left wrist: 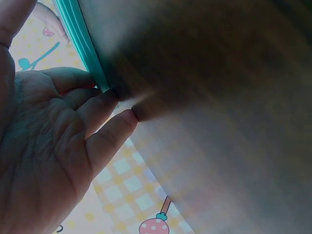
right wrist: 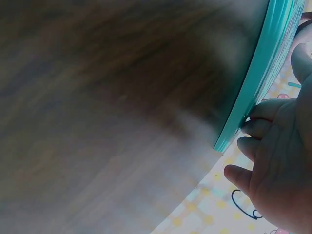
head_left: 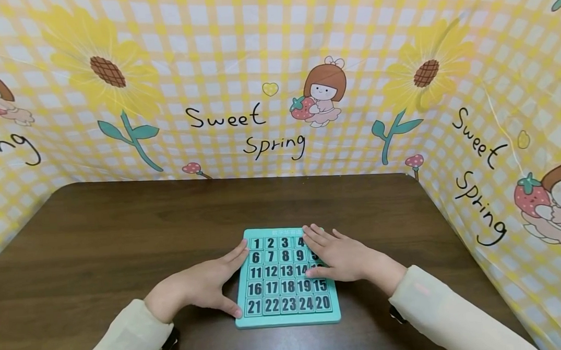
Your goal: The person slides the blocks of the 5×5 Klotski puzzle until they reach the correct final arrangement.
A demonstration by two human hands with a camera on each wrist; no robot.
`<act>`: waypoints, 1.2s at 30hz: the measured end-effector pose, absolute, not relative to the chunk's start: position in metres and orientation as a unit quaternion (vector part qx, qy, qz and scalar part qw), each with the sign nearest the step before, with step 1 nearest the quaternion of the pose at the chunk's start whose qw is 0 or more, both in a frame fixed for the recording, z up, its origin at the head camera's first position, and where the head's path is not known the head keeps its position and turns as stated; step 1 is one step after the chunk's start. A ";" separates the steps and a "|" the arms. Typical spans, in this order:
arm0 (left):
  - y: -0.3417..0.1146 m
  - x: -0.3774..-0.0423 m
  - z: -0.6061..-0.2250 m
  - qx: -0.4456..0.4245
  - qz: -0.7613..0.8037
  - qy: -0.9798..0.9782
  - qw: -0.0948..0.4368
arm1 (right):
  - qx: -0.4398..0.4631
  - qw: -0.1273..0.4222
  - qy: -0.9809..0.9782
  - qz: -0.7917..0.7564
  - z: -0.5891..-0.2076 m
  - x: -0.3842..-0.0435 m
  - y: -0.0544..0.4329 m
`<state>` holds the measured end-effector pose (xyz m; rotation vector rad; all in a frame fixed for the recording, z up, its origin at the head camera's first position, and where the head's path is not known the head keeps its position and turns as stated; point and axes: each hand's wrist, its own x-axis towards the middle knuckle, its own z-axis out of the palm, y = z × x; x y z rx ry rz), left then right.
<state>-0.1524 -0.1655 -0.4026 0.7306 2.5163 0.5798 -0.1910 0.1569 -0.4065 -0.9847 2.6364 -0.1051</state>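
Note:
A teal number slide puzzle (head_left: 289, 321) lies flat on the dark wooden table, its square tiles in rows with black numerals. My left hand (head_left: 203, 285) spans its left edge, the thumb at the lower corner and the extended fingers near the upper one. Over the right side lies my right hand (head_left: 345, 255), fingers stretched across the upper right tiles and thumb tip beside the 14. That hand hides the top right corner and partly covers the 4 and the tiles below it in the right column. Both wrist views show the puzzle's ridged side (left wrist: 80, 41) close to the fingers.
The brown table (head_left: 123, 223) reaches back to a yellow checked cloth (head_left: 237, 57) hung along its far side and both flanks. Sunflowers, cartoon figures and lettering are printed on the cloth. Pale sleeves (head_left: 455, 308) cover both forearms, with a dark band below each cuff.

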 end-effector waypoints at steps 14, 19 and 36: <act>-0.164 -0.152 -0.404 0.280 0.217 0.909 0.221 | -0.353 0.158 0.922 -0.031 -0.409 -0.177 0.165; -0.165 -0.152 -0.404 0.278 0.217 0.909 0.221 | -0.362 0.157 0.918 -0.031 -0.409 -0.162 0.175; -0.165 -0.153 -0.406 0.272 0.209 0.913 0.221 | -0.354 0.147 0.923 -0.020 -0.408 -0.173 0.173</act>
